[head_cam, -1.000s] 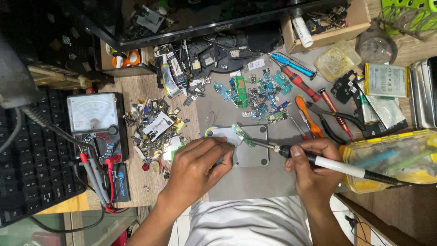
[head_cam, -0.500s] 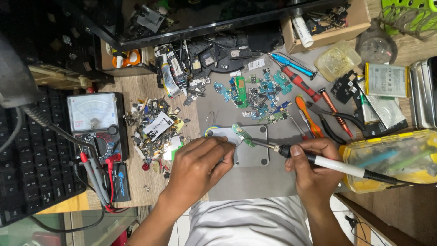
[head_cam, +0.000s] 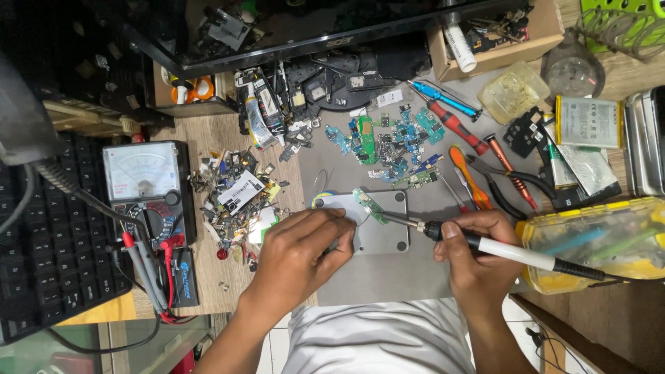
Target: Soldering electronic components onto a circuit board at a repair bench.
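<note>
My right hand grips a soldering iron with a white and black handle, its metal tip reaching left to a small green circuit board. That board lies on a grey metal block on the grey mat. My left hand rests at the block's left edge with its fingers curled; a thin strand of wire seems pinched at the fingertips and runs toward the board. Whether it is truly held is hard to tell.
An analog multimeter with red and black probes lies left, beside a black keyboard. Loose parts and green boards litter the mat's far side. Screwdrivers and pliers lie right, a yellow plastic box beyond.
</note>
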